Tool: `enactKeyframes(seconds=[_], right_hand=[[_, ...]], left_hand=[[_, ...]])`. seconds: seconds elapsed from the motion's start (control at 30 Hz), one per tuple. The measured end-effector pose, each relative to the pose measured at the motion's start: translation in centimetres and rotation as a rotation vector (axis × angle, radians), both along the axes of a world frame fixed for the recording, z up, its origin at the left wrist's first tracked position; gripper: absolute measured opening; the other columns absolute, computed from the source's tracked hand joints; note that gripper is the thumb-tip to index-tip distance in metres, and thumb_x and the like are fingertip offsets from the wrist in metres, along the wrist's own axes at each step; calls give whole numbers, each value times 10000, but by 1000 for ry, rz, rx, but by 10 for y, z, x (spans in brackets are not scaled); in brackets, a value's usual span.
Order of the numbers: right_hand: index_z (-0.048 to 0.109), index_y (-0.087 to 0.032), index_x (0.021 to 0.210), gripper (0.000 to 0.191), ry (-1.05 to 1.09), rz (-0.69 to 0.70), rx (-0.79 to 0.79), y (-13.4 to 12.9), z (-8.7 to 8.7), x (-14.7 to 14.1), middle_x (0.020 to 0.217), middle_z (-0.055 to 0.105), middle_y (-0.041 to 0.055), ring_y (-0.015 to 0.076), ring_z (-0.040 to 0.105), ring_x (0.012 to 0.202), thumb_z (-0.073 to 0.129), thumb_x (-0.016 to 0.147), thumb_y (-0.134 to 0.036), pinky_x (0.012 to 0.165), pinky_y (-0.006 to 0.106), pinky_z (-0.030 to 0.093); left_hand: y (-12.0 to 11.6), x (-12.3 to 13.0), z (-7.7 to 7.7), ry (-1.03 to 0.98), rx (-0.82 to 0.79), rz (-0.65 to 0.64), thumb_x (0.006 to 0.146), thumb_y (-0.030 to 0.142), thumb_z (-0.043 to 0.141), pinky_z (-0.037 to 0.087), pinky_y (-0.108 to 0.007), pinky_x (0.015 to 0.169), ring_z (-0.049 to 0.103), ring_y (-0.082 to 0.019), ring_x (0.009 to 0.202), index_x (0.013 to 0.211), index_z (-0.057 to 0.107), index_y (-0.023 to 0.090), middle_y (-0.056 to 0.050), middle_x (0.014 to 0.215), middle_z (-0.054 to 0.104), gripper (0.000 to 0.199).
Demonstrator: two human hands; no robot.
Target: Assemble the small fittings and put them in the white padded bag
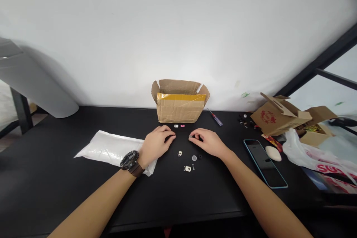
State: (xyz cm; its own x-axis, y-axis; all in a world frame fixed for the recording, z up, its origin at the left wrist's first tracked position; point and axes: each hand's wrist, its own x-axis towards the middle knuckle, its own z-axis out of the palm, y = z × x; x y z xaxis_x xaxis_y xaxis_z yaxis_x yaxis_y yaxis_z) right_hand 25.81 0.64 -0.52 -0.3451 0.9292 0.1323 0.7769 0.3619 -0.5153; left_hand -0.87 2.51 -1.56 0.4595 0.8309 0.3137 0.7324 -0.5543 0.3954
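Head-worn camera looks forward and down, close over both forearms (95,204), across a black table (55,178) toward a white wall (178,26).

Box (180,109) — brown cardboard, yellow tape (181,97) across front. Table (69,178) black. Left of box: pouch (108,150), glossy white; watch (129,161), black, brown strap. In front of box: white piece (176,126), pink piece (182,125). Right of box: screwdriver (216,119), red and purple; phone (264,163), dark screen, bright blue case; carton (279,117), brown, round red print; bag (315,156), white, red lettering — farthest right.
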Motion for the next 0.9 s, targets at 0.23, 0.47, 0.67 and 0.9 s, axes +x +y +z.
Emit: enactKeyframes(seconds=[0.23,0.47,0.67,0.9], right_hand=[[755,-366,1192,273,26,7,23,2,-10,-3,1042,732,-14,166,686,911,533,1043,-424,798,286,487],[728,-350,1250,291,118,4,42,0,-8,-4,980,713,-6,139,640,743,527,1041,-321,728,283,498],[762,-361,1212,343,36,98,78,0,-10,0,931,713,2,175,671,906,539,1005,-201,844,313,515],[740,-338,1239,331,13,28,35,2,-11,-1,1054,749,6,186,692,941,502,1027,-246,841,321,515]], left_hand=[[0,0,-1,14,-17,4,1034,389,510,530,-323,878,659,-190,1033,1116,757,295,4,1153,693,276],[0,1,0,3,-19,5,1028,370,527,532,-321,877,660,-189,1023,1109,759,294,3,1139,695,258],[1,0,-2,-8,-17,-4,1031,374,516,528,-316,873,661,-188,1030,1099,758,296,-4,1135,694,263],[2,0,-3,-7,-18,-8,1030,380,518,533,-317,868,664,-188,1033,1118,754,305,7,1150,684,263]])
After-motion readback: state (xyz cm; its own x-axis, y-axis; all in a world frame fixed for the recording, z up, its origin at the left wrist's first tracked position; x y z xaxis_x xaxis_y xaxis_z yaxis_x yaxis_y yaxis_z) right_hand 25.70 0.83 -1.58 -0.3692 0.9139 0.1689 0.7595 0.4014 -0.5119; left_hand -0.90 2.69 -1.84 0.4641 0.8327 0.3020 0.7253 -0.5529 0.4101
